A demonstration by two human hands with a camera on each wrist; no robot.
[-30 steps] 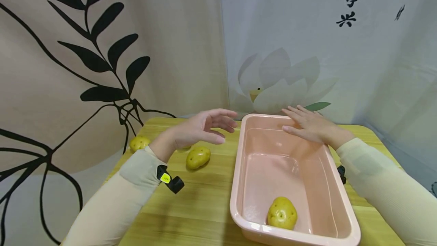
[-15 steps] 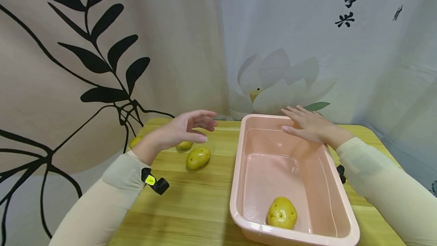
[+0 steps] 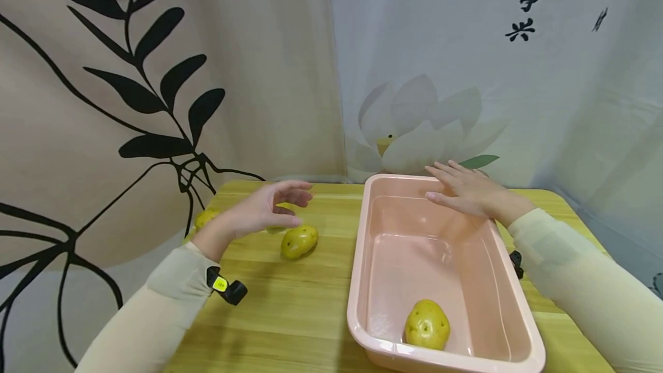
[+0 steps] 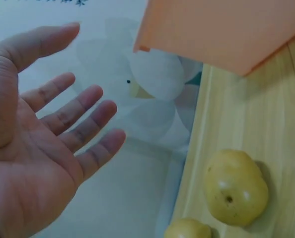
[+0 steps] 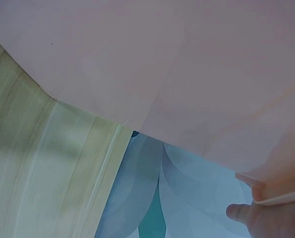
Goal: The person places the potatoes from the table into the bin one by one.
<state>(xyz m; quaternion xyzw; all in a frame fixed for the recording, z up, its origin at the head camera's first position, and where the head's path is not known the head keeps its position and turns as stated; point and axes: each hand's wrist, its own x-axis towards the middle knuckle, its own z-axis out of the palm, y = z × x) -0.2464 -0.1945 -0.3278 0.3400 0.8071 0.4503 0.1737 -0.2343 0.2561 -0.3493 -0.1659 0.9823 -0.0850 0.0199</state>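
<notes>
My left hand (image 3: 264, 209) hovers over the potatoes at the table's far left, empty, with thumb and fingers apart. Right in front of it lies a yellow potato (image 3: 299, 242). A second potato (image 3: 282, 207) is mostly hidden behind the hand, and a third potato (image 3: 206, 217) sits by the left edge, partly behind the wrist. The left wrist view shows the bare palm, with a potato (image 4: 237, 188) on the wood below. My right hand (image 3: 466, 189) rests on the far right corner of a pink basin (image 3: 361, 246). Another potato (image 3: 427, 324) lies at its near end.
The basin stands on a wooden table (image 3: 279, 321), on its right half. Right behind the table hangs a pale printed curtain (image 3: 279, 73). Its side (image 4: 227, 29) rises beside the left hand in the left wrist view.
My left hand has moved left and a little down, away from the basin and toward the potatoes. My right hand stays on the rim.
</notes>
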